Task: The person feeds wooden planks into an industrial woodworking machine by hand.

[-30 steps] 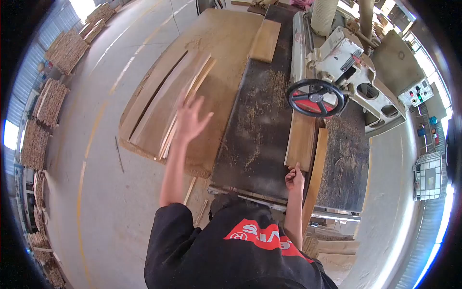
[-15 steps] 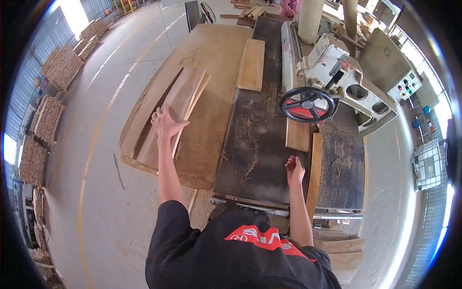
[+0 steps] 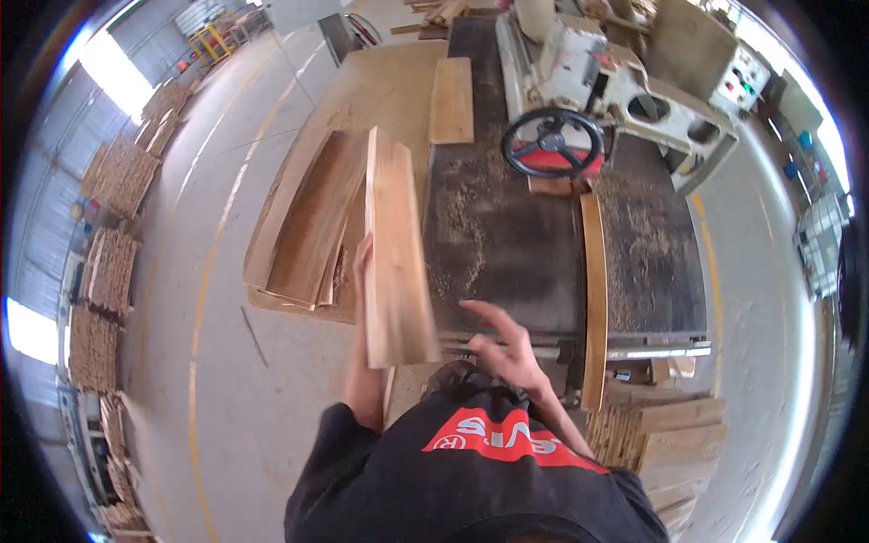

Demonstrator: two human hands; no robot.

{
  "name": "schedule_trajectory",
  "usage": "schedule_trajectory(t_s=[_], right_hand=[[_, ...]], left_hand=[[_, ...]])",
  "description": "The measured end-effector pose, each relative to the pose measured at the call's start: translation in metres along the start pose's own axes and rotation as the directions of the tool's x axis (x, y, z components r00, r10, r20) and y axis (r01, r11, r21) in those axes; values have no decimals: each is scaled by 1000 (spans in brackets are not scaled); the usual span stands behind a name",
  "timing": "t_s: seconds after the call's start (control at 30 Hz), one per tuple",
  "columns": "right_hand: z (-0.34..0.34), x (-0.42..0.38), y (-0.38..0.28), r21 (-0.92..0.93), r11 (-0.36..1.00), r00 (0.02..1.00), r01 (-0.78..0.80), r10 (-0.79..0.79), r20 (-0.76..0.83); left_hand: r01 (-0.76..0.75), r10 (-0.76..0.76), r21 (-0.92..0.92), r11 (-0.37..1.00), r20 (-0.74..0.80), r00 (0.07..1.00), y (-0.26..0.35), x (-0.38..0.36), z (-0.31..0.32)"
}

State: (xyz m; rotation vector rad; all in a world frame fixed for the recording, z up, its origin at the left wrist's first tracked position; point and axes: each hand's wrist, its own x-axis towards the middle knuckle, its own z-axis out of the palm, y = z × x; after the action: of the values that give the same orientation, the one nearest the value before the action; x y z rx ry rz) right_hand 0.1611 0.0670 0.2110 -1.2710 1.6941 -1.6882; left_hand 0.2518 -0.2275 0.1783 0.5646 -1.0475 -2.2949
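Note:
A pale wooden board [image 3: 396, 253] is raised off the side table and tilted, its near end blurred by motion. My left hand [image 3: 363, 267] grips its left edge; most of the fingers are hidden behind the wood. To the right of the board's near end, my right hand [image 3: 509, 348] holds nothing, its thumb and fingers apart. Other boards [image 3: 312, 213] lie stacked on the wooden side table [image 3: 389, 77], left of the raised one. On the dark machine bed [image 3: 516, 262], another board shows its end [image 3: 554, 185] under the black handwheel [image 3: 552, 142].
A long wooden strip [image 3: 594, 299] runs along the machine bed as a guide. One more board [image 3: 452, 100] lies at the bed's far left. Sawdust is scattered over the bed. Stacked planks [image 3: 683, 443] sit below at the right, and wood piles [image 3: 122, 176] line the left wall.
My left hand has lifted a board from the stack and brought it right and closer. My right hand has moved left, away from the machine, and opened. The board under the handwheel has moved farther in.

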Motion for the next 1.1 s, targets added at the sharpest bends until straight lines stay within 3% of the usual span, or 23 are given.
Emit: schedule_trajectory(t_s=[0.07,0.1,0.2,0.3,0.4,0.5,0.6,0.67,0.7,0.8,0.9,0.93,1.03,1.07,1.1], right_hand=[[8,-21,-11,-305,942,980,139,-87,179],[8,-36,-11,-443,876,965,191,-86,247],[-1,-81,-5,-548,811,949,205,-28,314],[-21,-120,-4,-532,843,971,73,62,232],[-31,-141,-17,-536,844,986,-12,100,136],[-39,-163,-24,-599,795,988,-98,149,36],[-52,-184,-30,-670,717,977,-195,204,-66],[-57,-195,-38,-688,677,961,-262,249,-121],[-57,-201,-37,-651,701,954,-290,267,-138],[-55,-208,-30,-574,762,954,-300,239,-182],[-55,-199,-39,-261,834,873,-487,472,-121],[-52,-203,-28,-304,814,867,-496,485,-115],[-49,-211,-10,-119,727,736,-677,669,-100],[-33,-232,25,178,807,793,-562,588,-160],[-36,-231,30,329,760,763,-560,628,-152]], left_hand=[[-132,125,-223,966,-44,991,-77,4,-9],[-76,74,-294,953,-18,997,-98,-4,4],[49,-31,-474,879,46,998,-164,-42,44],[76,-23,-558,827,101,995,-195,-62,77],[284,-125,-627,725,285,950,-199,-83,116],[308,-138,-664,681,297,945,-213,-93,133],[342,-46,-665,664,420,906,-237,-87,127],[357,-132,-538,764,411,902,-234,-85,117],[357,-164,-468,809,402,901,-232,-86,116],[223,-226,-107,969,-15,974,-206,-96,140],[301,-282,166,939,-126,951,-205,-81,144],[307,-282,209,929,-139,949,-203,-77,143],[309,-264,315,898,-178,948,-197,-61,137],[353,-323,305,885,-145,935,-185,-60,145],[397,-381,297,868,-111,918,-167,-67,156]])
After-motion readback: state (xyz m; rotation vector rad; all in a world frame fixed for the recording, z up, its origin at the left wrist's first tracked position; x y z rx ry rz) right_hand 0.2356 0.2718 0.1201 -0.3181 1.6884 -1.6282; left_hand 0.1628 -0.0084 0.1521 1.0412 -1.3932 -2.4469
